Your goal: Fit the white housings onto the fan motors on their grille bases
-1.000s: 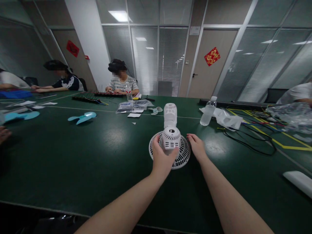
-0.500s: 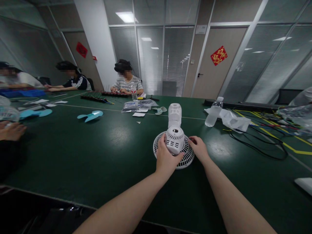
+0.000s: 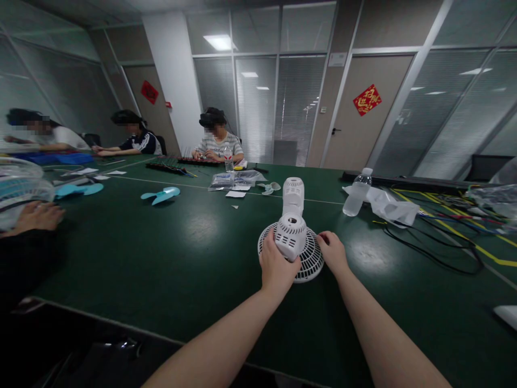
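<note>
A white electric fan lies face down on the green table, its round fan grille (image 3: 312, 265) flat against the top. Above the grille rises the vented motor housing (image 3: 291, 237), and the white neck and base part (image 3: 293, 195) points away from me. My left hand (image 3: 278, 267) is wrapped round the near left side of the housing, thumb toward the front. At the right rim of the grille, my right hand (image 3: 332, 249) has its fingers curled, with the fingertips touching the edge. The undersides of its fingers are partly hidden.
A water bottle (image 3: 357, 193) and white plastic wrap (image 3: 398, 207) stand right of the fan, near black cables (image 3: 436, 245). Blue fan blades (image 3: 161, 195) lie to the left. A co-worker's hand (image 3: 38, 216) rests by another fan grille (image 3: 24, 188). Several people sit beyond.
My view has turned slightly left and up, so more of the neighbouring fan grille shows. Both hands stay at the fan with almost the same hold.
</note>
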Motion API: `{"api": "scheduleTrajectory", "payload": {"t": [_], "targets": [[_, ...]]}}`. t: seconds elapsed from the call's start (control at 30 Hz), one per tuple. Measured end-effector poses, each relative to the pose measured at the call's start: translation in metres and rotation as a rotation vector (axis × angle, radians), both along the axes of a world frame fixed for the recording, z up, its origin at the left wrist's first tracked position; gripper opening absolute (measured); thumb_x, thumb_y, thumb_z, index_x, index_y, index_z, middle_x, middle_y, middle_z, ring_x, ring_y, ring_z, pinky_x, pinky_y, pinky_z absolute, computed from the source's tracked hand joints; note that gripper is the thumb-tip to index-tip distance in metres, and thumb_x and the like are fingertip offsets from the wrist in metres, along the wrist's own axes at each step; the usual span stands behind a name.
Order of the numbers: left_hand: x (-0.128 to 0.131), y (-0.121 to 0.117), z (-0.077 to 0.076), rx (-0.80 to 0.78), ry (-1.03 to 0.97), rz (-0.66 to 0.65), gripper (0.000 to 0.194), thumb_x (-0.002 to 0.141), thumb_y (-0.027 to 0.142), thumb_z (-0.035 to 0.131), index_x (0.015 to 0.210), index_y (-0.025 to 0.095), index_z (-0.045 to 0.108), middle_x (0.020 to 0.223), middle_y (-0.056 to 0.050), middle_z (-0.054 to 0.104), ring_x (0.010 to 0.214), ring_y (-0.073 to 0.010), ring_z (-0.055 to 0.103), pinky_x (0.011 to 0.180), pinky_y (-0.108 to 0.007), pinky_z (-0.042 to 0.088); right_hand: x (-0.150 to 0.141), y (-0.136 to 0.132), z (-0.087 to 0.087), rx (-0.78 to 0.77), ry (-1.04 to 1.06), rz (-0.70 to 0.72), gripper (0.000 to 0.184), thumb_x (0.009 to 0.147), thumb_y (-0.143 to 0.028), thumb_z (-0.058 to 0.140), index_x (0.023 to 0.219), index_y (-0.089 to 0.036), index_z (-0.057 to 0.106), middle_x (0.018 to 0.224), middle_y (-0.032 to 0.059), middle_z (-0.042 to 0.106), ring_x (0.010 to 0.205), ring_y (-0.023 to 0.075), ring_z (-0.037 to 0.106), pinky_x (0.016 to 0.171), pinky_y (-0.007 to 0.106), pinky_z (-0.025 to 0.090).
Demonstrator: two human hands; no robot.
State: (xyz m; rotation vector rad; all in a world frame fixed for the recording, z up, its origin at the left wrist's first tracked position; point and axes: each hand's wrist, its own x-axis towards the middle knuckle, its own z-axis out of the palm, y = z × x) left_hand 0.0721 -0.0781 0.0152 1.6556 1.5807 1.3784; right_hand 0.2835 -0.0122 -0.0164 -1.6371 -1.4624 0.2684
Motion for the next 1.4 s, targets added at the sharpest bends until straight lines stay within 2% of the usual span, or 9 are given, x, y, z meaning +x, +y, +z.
{"api": "scheduleTrajectory", "payload": {"t": [0.23,0.5,0.67,0.8,0.93,1.03,1.2,1.27,1.4], "targets": [[-0.012,0.014,0.001,-0.056,-0.080,-0.055,0.108,0.065,0.023,0.085,0.154,0.026,0.023,0.149,-0.017,0.048,0.138,-0.0391,0.046,0.113,-0.059,0.038,0.004,-0.003,0.001,0.001,0.091,-0.071,0.031,0.083,-0.049,0.049,0.071,-0.024,0.062,0.072,0.0040,0.066,0.074,0.0250,0.060,0.071,0.036,0.042],[-0.035,0.028,0.012,-0.040,-0.085,-0.163,0.101,0.063,0.021,0.087,0.150,0.027,0.036,0.144,-0.014,0.055,0.134,-0.0373,0.052,0.108,-0.057,0.045,0.009,-0.004,0.001,-0.006,0.175,-0.102,0.036,0.083,-0.054,0.049,0.071,-0.023,0.062,0.066,0.0023,0.065,0.066,0.0236,0.059,0.063,0.034,0.041],[-0.052,0.017,0.016,-0.034,-0.081,-0.151,0.095,0.061,0.018,0.088,0.145,0.026,0.044,0.136,-0.015,0.061,0.124,-0.0363,0.060,0.102,-0.054,0.050,0.011,-0.001,-0.002,0.001,0.191,-0.094,0.033,0.082,-0.052,0.050,0.071,-0.024,0.063,0.066,0.0017,0.065,0.068,0.0244,0.061,0.064,0.035,0.043],[-0.082,-0.004,0.017,-0.040,-0.096,-0.111,0.091,0.060,0.019,0.086,0.142,0.027,0.048,0.132,-0.012,0.065,0.122,-0.0343,0.063,0.103,-0.053,0.052,0.013,0.001,-0.004,-0.003,0.210,-0.094,0.034,0.082,-0.054,0.052,0.073,-0.024,0.066,0.068,0.0030,0.068,0.069,0.0255,0.063,0.065,0.036,0.045],[-0.131,-0.022,0.018,-0.039,-0.080,0.033,0.093,0.061,0.024,0.086,0.144,0.029,0.045,0.135,-0.011,0.063,0.124,-0.0336,0.062,0.103,-0.051,0.053,0.015,0.003,-0.006,-0.010,0.240,-0.082,0.035,0.080,-0.054,0.053,0.076,-0.023,0.067,0.071,0.0035,0.069,0.071,0.0256,0.065,0.065,0.035,0.046],[-0.175,-0.026,0.017,-0.070,0.013,0.266,0.095,0.061,0.031,0.088,0.145,0.031,0.043,0.138,-0.011,0.062,0.122,-0.0347,0.063,0.101,-0.052,0.054,0.016,0.004,-0.008,-0.008,0.265,-0.079,0.035,0.080,-0.054,0.054,0.076,-0.022,0.067,0.072,0.0038,0.069,0.072,0.0251,0.065,0.065,0.035,0.046],[-0.249,-0.022,0.016,-0.102,0.058,0.644,0.094,0.065,0.041,0.087,0.145,0.039,0.039,0.134,-0.001,0.066,0.115,-0.0237,0.068,0.097,-0.039,0.057,0.016,0.006,-0.009,0.005,0.294,-0.097,0.037,0.079,-0.057,0.053,0.074,-0.022,0.065,0.067,0.0027,0.066,0.068,0.0236,0.063,0.062,0.033,0.045],[-0.274,-0.022,0.015,-0.148,0.123,0.771,0.093,0.065,0.050,0.086,0.144,0.041,0.037,0.138,0.003,0.064,0.116,-0.0215,0.067,0.099,-0.038,0.056,0.016,0.006,-0.010,0.004,0.299,-0.097,0.037,0.080,-0.056,0.053,0.074,-0.022,0.066,0.068,0.0027,0.066,0.069,0.0237,0.064,0.062,0.033,0.045],[-0.305,-0.025,0.017,-0.217,0.210,0.877,0.087,0.071,0.066,0.075,0.144,0.043,0.032,0.146,0.007,0.058,0.121,-0.0196,0.065,0.104,-0.040,0.053,0.017,0.006,-0.011,-0.010,0.294,-0.095,0.034,0.080,-0.053,0.054,0.075,-0.022,0.067,0.069,0.0026,0.067,0.070,0.0240,0.064,0.064,0.034,0.046]]}}
